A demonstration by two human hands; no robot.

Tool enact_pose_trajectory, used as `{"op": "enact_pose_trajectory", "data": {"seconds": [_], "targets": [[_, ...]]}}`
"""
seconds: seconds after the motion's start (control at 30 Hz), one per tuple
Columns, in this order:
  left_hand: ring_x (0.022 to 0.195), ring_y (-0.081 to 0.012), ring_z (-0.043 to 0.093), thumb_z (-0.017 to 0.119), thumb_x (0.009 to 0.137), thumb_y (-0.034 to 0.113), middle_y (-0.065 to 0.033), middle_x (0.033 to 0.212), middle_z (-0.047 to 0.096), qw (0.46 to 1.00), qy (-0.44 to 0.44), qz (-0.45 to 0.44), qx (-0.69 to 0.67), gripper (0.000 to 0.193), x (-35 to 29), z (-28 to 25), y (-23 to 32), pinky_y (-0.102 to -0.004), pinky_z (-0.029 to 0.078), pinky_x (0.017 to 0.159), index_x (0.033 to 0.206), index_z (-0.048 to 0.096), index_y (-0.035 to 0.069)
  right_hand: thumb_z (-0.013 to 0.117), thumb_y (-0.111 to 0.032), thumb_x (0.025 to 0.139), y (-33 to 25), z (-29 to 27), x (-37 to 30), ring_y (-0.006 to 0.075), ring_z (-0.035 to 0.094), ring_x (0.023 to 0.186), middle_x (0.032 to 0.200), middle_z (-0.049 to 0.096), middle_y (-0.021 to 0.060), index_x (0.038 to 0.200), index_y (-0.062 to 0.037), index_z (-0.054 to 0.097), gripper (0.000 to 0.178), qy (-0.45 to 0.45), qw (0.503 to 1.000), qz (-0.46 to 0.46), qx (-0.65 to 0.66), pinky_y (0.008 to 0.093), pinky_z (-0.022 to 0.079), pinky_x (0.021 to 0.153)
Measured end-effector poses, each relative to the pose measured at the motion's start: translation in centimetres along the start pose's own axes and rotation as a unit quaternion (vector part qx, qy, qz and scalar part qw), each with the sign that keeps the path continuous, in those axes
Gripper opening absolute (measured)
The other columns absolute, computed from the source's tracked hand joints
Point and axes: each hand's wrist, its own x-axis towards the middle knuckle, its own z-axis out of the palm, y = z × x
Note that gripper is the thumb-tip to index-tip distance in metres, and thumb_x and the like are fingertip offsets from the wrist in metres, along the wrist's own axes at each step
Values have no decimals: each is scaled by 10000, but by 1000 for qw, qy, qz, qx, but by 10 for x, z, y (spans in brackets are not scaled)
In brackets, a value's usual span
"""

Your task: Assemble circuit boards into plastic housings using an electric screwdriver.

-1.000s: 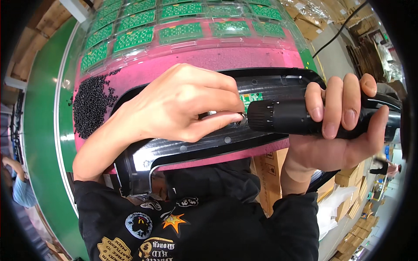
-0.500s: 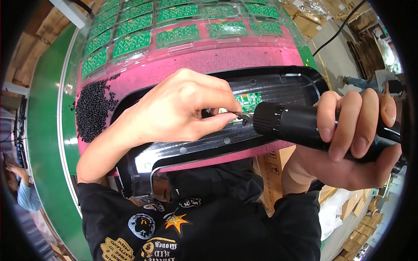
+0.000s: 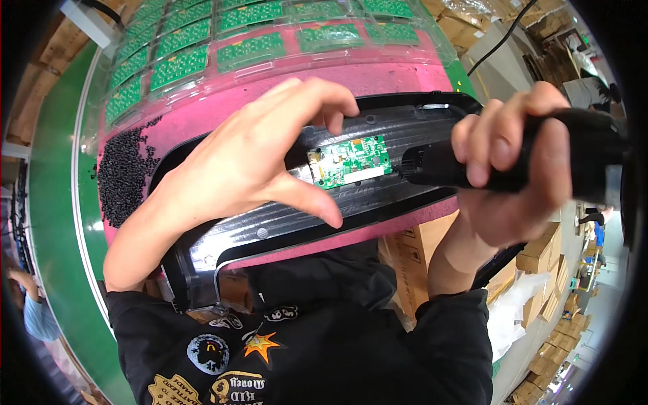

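Observation:
A green circuit board [image 3: 358,160] lies inside a long black plastic housing [image 3: 283,226] on a pink mat. My left hand [image 3: 263,148] hovers over the housing at the board's left end, thumb and fingers spread wide with nothing between them. My right hand [image 3: 509,148] is wrapped round a black electric screwdriver [image 3: 442,164] held nearly level. Its front end sits at the board's right edge; the tip is dark and blurred, so I cannot tell whether a screw is on it.
A pile of small black screws [image 3: 121,175] is heaped at the mat's left side. Clear plastic trays of green circuit boards [image 3: 250,50] fill the far side of the pink mat [image 3: 405,74]. Cardboard boxes [image 3: 412,253] stand below the near edge, and another person's arm [image 3: 34,304] shows at far left.
My left hand has opened from a pinch at the screwdriver's tip and drawn back left, uncovering the board. The screwdriver in my right hand has shifted slightly, its front now at the board's right edge.

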Motion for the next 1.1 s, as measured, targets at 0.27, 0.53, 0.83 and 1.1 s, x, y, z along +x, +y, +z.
{"op": "enact_pose_trajectory", "data": {"seconds": [0.27,0.53,0.83,1.1], "targets": [[931,-203,415,393,923,296,-146,1007,462,993,112,-5,-32,261,1,-4,2,-381,326,980,983,305,58,505,-258,977,22,-17,2,113,420,483,674,469,13,1091,-47,523,241,5,998,9,-58,303,396,526],[932,-195,397,413,884,47,-123,1027,450,990,124,-56,-47,155,3,1,3,-324,333,952,1011,324,48,659,-132,875,35,-7,4,105,431,445,614,496,40,904,5,534,188,69,997,15,19,252,395,427],[952,-255,492,523,863,-30,-117,987,460,993,110,-32,32,235,1,-4,-3,-368,420,920,1074,424,1,583,-261,937,41,-13,7,87,406,463,654,455,-9,1120,-35,520,297,-25,998,4,-66,279,385,519],[871,-222,579,661,821,0,-102,943,580,971,145,-28,188,252,10,-40,21,-322,460,760,1046,546,-3,712,-144,878,41,-73,56,198,599,851,904,589,74,998,-7,585,222,223,931,239,163,458,561,818]]}}
